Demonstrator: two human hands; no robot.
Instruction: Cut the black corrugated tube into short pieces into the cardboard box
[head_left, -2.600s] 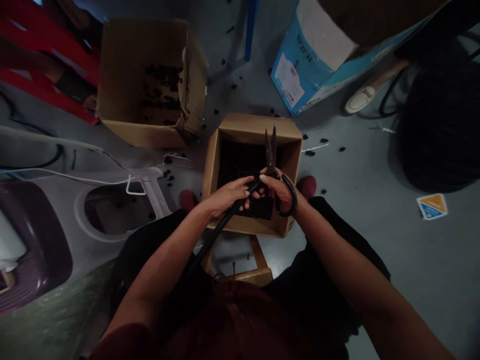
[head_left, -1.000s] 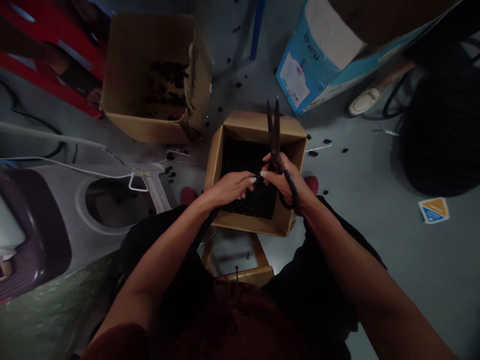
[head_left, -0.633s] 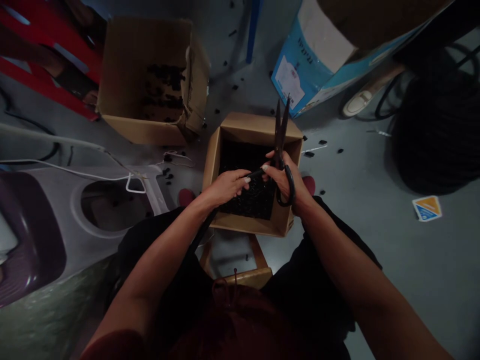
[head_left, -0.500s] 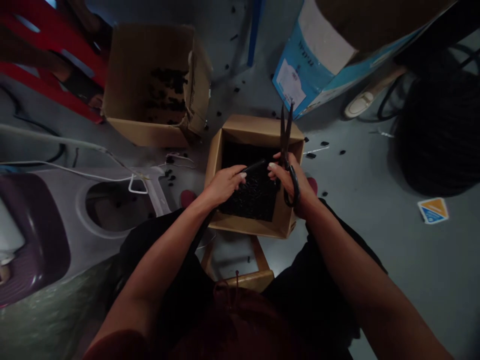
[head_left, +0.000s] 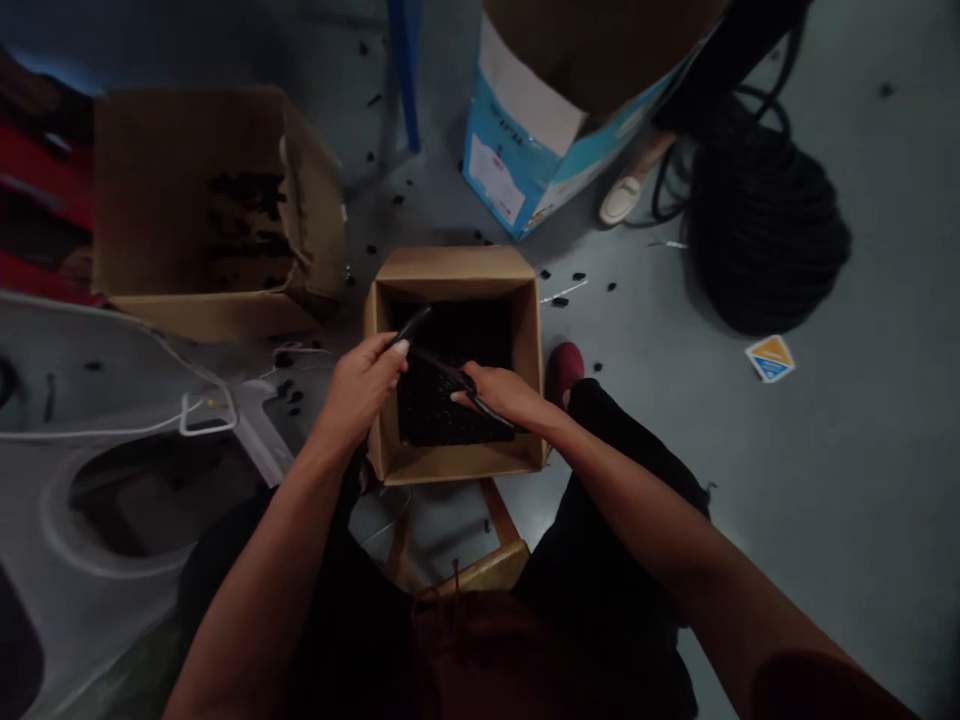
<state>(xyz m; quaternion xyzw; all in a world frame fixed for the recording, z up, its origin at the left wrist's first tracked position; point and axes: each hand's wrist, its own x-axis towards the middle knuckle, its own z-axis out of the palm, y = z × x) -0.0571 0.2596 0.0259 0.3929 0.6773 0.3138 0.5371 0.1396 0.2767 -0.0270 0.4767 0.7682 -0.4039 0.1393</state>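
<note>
My left hand [head_left: 362,388] grips a black tube [head_left: 411,325] whose cut end sticks out above my fingers, over a small cardboard box [head_left: 450,264]. My right hand [head_left: 504,392] is closed on a thin dark length [head_left: 442,368] lying slantwise across the box. It may be the scissors, but no loop handle shows. Both hands are over the box, which holds a heap of small black pieces [head_left: 442,425].
A larger open carton [head_left: 150,200] with black pieces stands at left, beside a white plastic basin [head_left: 142,490] and cords. A blue-and-white box [head_left: 499,165] and a coil of black hose [head_left: 765,230] lie ahead. Black bits dot the floor.
The whole view has swung, shifting the scene left. The upright scissors with their loop handle no longer show. My right hand has dropped low over the box, and the tube now points up-right from my left hand.
</note>
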